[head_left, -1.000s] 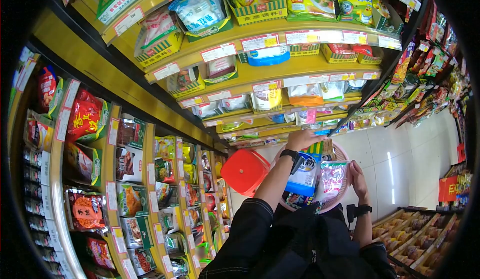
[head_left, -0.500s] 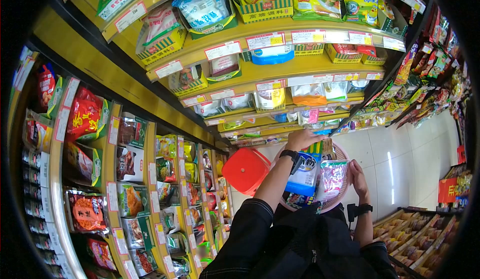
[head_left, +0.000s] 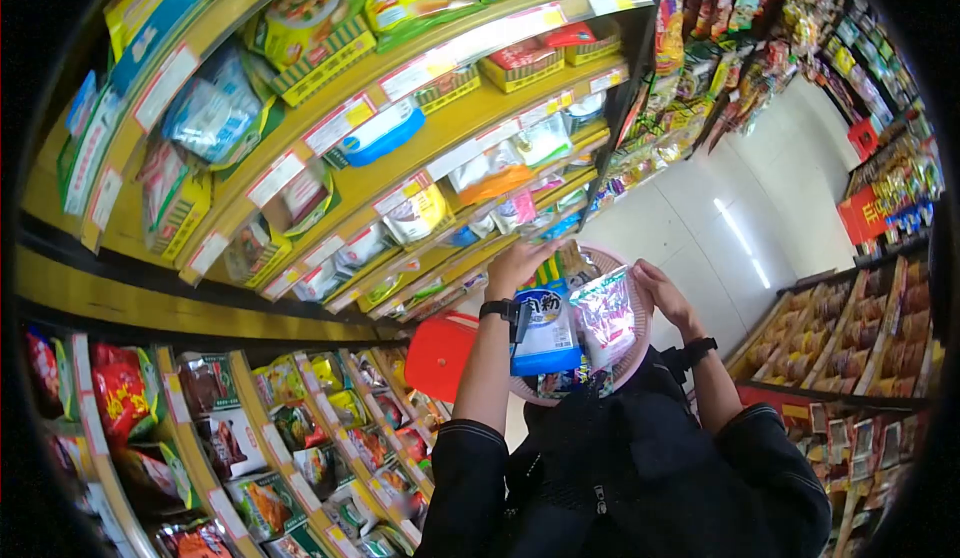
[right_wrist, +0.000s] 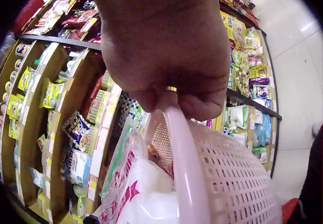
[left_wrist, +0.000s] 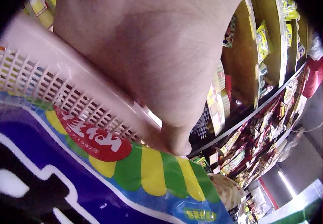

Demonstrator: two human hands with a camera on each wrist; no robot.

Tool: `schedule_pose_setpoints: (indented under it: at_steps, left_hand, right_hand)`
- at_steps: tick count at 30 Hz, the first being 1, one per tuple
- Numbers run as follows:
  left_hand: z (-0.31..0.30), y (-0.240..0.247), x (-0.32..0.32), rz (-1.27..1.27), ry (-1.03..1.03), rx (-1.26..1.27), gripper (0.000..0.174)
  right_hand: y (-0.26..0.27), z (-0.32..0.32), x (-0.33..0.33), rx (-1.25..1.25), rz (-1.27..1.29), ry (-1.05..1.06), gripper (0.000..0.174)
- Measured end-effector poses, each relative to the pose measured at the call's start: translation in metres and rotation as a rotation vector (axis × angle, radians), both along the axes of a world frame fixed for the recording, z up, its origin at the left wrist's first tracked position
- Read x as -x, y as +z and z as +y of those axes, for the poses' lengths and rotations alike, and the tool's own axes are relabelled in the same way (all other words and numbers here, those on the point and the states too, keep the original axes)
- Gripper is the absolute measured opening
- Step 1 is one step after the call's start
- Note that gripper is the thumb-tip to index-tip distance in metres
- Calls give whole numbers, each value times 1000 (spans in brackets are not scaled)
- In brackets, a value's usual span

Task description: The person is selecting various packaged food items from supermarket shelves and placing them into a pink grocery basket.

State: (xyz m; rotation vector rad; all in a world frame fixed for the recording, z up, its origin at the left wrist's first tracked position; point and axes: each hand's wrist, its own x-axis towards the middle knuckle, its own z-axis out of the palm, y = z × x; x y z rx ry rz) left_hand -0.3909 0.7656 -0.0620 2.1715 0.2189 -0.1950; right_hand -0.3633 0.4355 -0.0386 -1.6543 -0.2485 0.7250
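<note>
A pink plastic basket [head_left: 643, 336] with a perforated wall is held in front of the body in the head view. My left hand [head_left: 517, 266] grips its rim on the left side, and the left wrist view shows that hand [left_wrist: 151, 47] over the rim. On the opposite side my right hand [head_left: 668, 296] holds the rim; in the right wrist view its fingers curl round the edge. Inside lie a blue bag of powder [head_left: 545, 333] with a green-and-yellow striped top and a clear bag with white contents and pink print [head_left: 607, 323]. Other packets are partly hidden beneath them.
Shelves of bagged seasonings [head_left: 340, 138] rise ahead and to the left. A red stool [head_left: 435, 358] stands on the floor left of the basket. Rightward are a tiled floor [head_left: 735, 228], hanging snack packets [head_left: 690, 88] and a slanted compartment rack [head_left: 830, 338].
The head view has turned to the right, so the shelves and stool sit further left and more of the right-hand racks shows. Both hands stay on the basket rim.
</note>
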Motion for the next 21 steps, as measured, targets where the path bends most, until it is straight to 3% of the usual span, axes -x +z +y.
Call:
schedule_pose_setpoints:
  at_steps: [6, 10, 18, 21]
  left_hand:
    - [-8, 23, -20, 198, -65, -172, 74]
    - [-19, 9, -39, 41, -49, -100, 86]
    - [-71, 51, -83, 192, -59, -209, 79]
    - [-97, 44, -104, 131, -33, -235, 81]
  right_hand:
    - [4, -13, -3, -1, 56, -62, 32]
    - [3, -23, -14, -52, 81, -85, 32]
    - [-5, -70, -55, -19, 12, -93, 31]
    - [-6, -95, -75, -56, 47, -93, 30]
